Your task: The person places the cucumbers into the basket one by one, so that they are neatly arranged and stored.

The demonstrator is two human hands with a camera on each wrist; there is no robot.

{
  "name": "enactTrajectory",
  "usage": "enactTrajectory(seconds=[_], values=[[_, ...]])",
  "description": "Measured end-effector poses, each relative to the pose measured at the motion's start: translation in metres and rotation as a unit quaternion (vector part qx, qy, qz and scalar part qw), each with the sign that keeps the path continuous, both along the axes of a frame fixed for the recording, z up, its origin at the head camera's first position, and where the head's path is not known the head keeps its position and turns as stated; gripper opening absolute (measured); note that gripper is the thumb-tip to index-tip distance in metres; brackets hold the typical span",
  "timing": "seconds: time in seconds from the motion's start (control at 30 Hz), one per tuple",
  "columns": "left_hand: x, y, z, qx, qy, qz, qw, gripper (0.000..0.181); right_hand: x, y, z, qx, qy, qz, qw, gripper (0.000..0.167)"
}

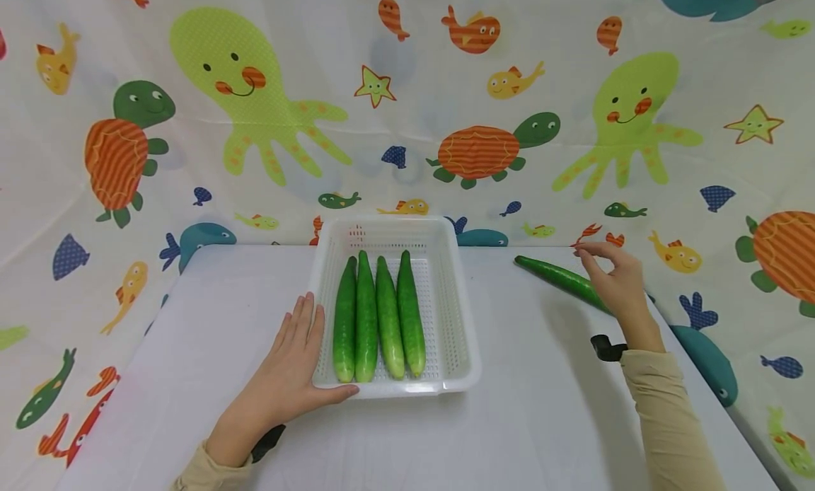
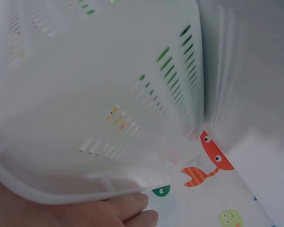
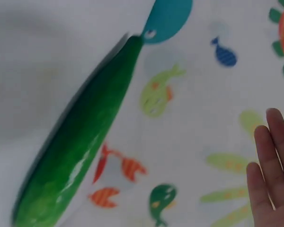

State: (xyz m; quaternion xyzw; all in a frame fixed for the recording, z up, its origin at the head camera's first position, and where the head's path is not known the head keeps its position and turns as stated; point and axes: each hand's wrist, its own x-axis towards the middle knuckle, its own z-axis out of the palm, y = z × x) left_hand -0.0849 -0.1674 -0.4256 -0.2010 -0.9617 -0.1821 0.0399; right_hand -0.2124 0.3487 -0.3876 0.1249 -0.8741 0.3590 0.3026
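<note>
A white plastic basket (image 1: 467,328) with slotted walls stands mid-table, several green cucumbers (image 1: 390,318) lying lengthwise in it. My left hand (image 1: 286,371) lies against its left front corner, fingers straight along the left side and thumb on the front rim. In the left wrist view the basket wall (image 2: 85,94) fills much of the picture, with fingertips (image 2: 137,208) beside its rim. Another cucumber (image 1: 563,277) rests on the table to the right. Above its near end hovers my right hand (image 1: 617,279), apart from it. The right wrist view shows that cucumber (image 3: 80,132) and straight fingers (image 3: 274,165) away from it.
A white table (image 1: 522,420) carries everything. Behind and beside it hangs a cloth (image 1: 407,123) printed with sea animals. The single cucumber lies near the table's back right edge.
</note>
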Motion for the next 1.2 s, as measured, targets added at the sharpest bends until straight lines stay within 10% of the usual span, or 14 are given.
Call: enactTrajectory(seconds=[0.27,0.47,0.6,0.87,1.2], values=[[0.0,0.0,0.0,0.0,0.002,0.0,1.0,0.131,0.008,0.051,-0.015,0.057,-0.167,-0.082,0.9809,0.039],[0.0,0.0,0.0,0.001,-0.002,0.001,1.0,0.131,0.007,0.079,-0.026,0.135,-0.33,-0.07,0.9316,0.09],[0.0,0.0,0.0,0.0,-0.004,0.002,1.0,0.131,0.008,0.09,-0.032,0.164,-0.397,-0.048,0.9018,0.095],[0.0,0.001,0.001,0.0,-0.009,0.002,1.0,0.131,0.012,0.1,-0.055,0.143,-0.382,-0.06,0.9111,0.054],[0.001,0.0,-0.001,0.004,0.006,-0.002,1.0,0.13,0.009,0.103,-0.062,0.139,-0.368,-0.06,0.9174,0.051]])
